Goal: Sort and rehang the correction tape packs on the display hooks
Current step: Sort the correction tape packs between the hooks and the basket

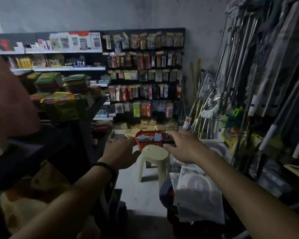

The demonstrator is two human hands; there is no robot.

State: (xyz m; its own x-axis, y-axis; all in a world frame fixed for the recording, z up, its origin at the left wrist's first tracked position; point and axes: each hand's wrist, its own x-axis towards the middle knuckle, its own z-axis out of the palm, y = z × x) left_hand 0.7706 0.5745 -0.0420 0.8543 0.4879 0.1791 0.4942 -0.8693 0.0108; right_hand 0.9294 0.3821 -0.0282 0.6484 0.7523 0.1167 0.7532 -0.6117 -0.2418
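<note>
Both hands reached forward with nothing held. The left hand point(121, 152) and right hand point(185, 147) had their fingers point(173, 135) spread and straight. Between them sat a red basket point(150, 144) of small correction tape packs point(149, 137), just behind a cream stool point(154, 153). Whether any fingertip touched the basket could not be told. The hook display point(145, 75) hung well beyond.

Two hands: left hand point(121, 152), right hand point(185, 147). One red basket point(137, 138), one pale stool point(155, 153), one wristband point(104, 165), five far rows of hanging packs point(145, 75).
</note>
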